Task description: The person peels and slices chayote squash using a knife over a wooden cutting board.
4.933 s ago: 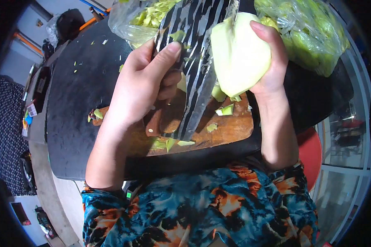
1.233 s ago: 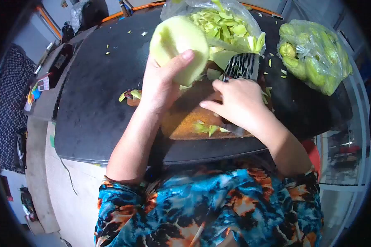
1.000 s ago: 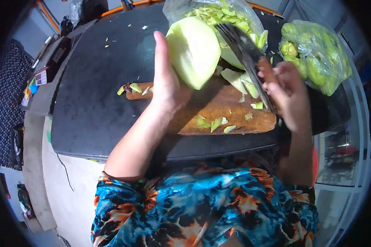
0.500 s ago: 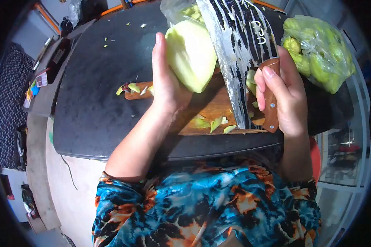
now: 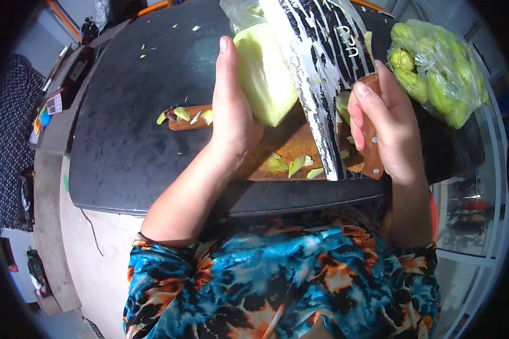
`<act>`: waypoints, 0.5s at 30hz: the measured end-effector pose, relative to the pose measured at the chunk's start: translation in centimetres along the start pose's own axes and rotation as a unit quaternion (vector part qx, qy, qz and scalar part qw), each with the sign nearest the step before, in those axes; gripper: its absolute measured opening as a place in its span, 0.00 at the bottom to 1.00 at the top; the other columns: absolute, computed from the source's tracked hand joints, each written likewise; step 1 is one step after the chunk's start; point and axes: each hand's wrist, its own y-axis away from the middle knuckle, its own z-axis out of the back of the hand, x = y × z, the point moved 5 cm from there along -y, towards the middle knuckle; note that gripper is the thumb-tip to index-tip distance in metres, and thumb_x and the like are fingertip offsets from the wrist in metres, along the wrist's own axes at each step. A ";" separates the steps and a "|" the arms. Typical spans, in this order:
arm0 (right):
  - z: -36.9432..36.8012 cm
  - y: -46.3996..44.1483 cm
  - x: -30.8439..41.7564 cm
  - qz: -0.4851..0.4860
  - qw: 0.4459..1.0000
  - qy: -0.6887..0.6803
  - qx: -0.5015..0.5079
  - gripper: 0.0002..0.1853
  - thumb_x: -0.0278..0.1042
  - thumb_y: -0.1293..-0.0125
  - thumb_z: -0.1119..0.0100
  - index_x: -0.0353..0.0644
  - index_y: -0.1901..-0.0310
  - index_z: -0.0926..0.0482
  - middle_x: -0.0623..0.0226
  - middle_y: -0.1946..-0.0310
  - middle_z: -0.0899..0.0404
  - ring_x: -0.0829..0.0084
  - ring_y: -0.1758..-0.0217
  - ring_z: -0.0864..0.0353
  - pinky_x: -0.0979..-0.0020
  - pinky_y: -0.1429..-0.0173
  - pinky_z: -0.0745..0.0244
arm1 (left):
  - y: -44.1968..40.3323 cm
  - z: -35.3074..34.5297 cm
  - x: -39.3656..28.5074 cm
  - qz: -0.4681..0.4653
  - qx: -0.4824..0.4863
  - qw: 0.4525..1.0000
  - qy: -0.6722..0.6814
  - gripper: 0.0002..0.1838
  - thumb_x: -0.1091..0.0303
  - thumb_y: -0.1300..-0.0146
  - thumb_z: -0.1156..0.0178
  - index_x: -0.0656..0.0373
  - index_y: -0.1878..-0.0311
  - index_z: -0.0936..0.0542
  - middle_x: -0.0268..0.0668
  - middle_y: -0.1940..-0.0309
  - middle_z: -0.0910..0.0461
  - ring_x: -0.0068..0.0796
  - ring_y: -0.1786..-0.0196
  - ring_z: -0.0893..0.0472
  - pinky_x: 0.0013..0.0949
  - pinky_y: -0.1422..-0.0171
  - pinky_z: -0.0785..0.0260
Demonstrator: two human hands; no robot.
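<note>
Head view: our left hand (image 5: 233,110) loosely cups a pale fruit (image 5: 266,79) at upper centre; our right (image 5: 393,116) is closed round a knife (image 5: 322,70). Whether the two touch, we cannot tell. The fruit looks peeled where it shows, not yet sliced. Scraps (image 5: 297,165) lie mid-frame on the board (image 5: 291,141); produce (image 5: 411,83), seemingly unpeeled, fills the upper-right bag (image 5: 444,68).

The place looks like a food-preparation corner, in a home or a small shop; which cannot be told. Below the hands, a board (image 5: 300,141) with peelings (image 5: 297,165) on a dark table (image 5: 124,124), the cleaver (image 5: 325,73) in the right hand (image 5: 391,124), and a bag of green produce (image 5: 438,73) beyond it suggest kitchen work. Well left of the left hand (image 5: 233,113), a cluttered ledge (image 5: 52,138) and patterned cloth (image 5: 11,141) seem domestic; right of the right hand stand framed glass panes (image 5: 464,226).
</note>
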 end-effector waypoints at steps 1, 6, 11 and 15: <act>-0.1 0.1 0.0 0.004 1.000 0.021 -0.008 0.09 0.31 0.31 0.53 0.36 0.53 0.31 0.73 0.78 0.33 0.84 0.81 0.35 0.80 0.78 0.37 | 0.1 -0.2 0.2 -0.001 -0.003 1.000 0.004 0.36 0.32 0.39 0.56 0.57 0.44 0.29 0.37 0.53 0.23 0.30 0.51 0.23 0.36 0.46 0.30; 0.2 -0.4 0.2 -0.025 0.999 0.025 0.026 0.09 0.32 0.31 0.53 0.36 0.54 0.31 0.73 0.79 0.34 0.84 0.82 0.36 0.80 0.78 0.38 | 0.3 -0.3 0.1 0.008 0.003 1.000 0.019 0.31 0.42 0.31 0.60 0.62 0.43 0.31 0.41 0.53 0.24 0.29 0.51 0.23 0.33 0.44 0.30; 0.6 -0.5 0.3 -0.052 0.994 0.059 0.080 0.10 0.33 0.30 0.55 0.35 0.56 0.33 0.73 0.80 0.34 0.84 0.84 0.37 0.81 0.79 0.39 | 0.2 -0.6 0.8 0.059 0.044 0.997 -0.026 0.31 0.43 0.30 0.62 0.63 0.42 0.33 0.42 0.52 0.24 0.30 0.50 0.22 0.34 0.45 0.29; 0.5 -0.3 0.5 -0.045 0.997 0.042 0.057 0.08 0.33 0.30 0.53 0.37 0.62 0.32 0.73 0.81 0.34 0.83 0.84 0.37 0.80 0.79 0.39 | 0.4 -1.4 0.6 0.055 0.062 0.996 -0.014 0.34 0.40 0.31 0.65 0.63 0.40 0.34 0.42 0.51 0.24 0.31 0.49 0.23 0.35 0.44 0.30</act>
